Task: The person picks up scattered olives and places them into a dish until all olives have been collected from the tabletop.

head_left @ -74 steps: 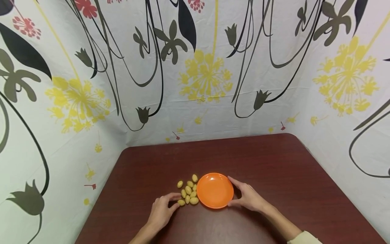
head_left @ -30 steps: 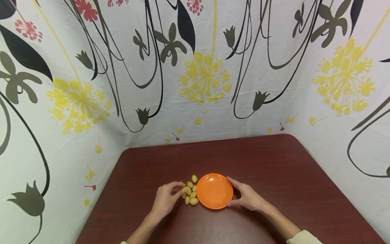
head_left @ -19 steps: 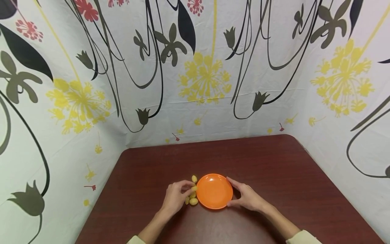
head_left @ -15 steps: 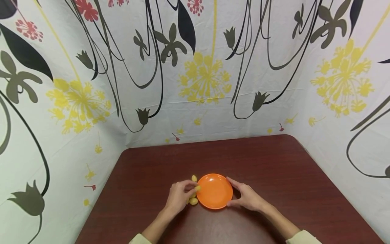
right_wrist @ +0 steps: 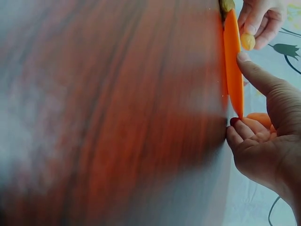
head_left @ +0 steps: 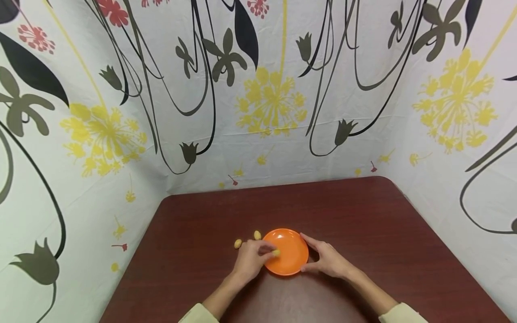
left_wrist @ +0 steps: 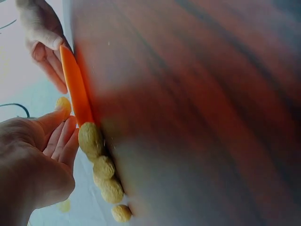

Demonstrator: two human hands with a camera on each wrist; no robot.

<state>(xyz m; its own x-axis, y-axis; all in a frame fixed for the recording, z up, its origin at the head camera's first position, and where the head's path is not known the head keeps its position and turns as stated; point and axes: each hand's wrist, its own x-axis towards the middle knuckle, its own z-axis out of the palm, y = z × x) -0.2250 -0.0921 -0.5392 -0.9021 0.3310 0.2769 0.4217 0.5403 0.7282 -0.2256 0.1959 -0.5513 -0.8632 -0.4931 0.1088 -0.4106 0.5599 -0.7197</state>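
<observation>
I had the left hand (head_left: 248, 260) with its thumb and forefinger pinched together on one small yellow piece (head_left: 276, 253), held over the orange plate (head_left: 292, 259). To the right of that hand, the right hand (head_left: 329, 259) held the plate by its rim, thumb on the near side and fingers on the far side. Through the left wrist camera I made out a cluster of loose pieces (left_wrist: 91, 140) on the table (head_left: 355, 215), low beside the left hand's fingers and next to the plate; the hand hid them in the head view. There I saw two others past the left hand's knuckles, one near the plate, one farther left. Pale sleeves (head_left: 404, 314) covered both forearms below the wrists, and flowered cloth (head_left: 274, 166) hung well beyond both hands.
</observation>
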